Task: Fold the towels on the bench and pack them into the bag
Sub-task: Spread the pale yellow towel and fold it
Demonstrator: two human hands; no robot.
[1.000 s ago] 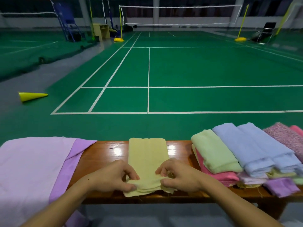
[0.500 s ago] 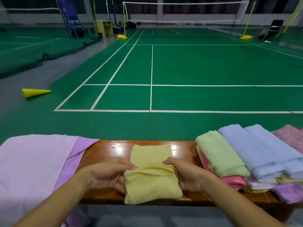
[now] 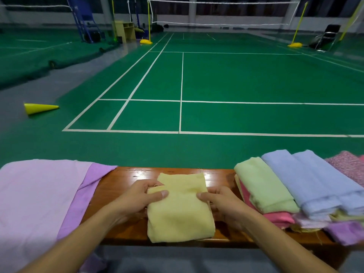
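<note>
A pale yellow towel lies folded into a compact rectangle on the wooden bench, straight in front of me. My left hand grips its left edge, thumb on top and fingers underneath. My right hand grips the right edge the same way. To the right sits a pile of folded towels: light green, blue, pink, speckled pink and purple. A lilac fabric piece, possibly the bag, covers the bench's left end.
Beyond the bench stretches a green badminton court with white lines and a net at the far end. A yellow cone lies on its side on the floor at left. A chair and yellow net posts stand far back.
The long yellow towel was folded over from its near end towards the far end, ending as a short rectangle. Both hands moved from the near end to its left and right sides.
</note>
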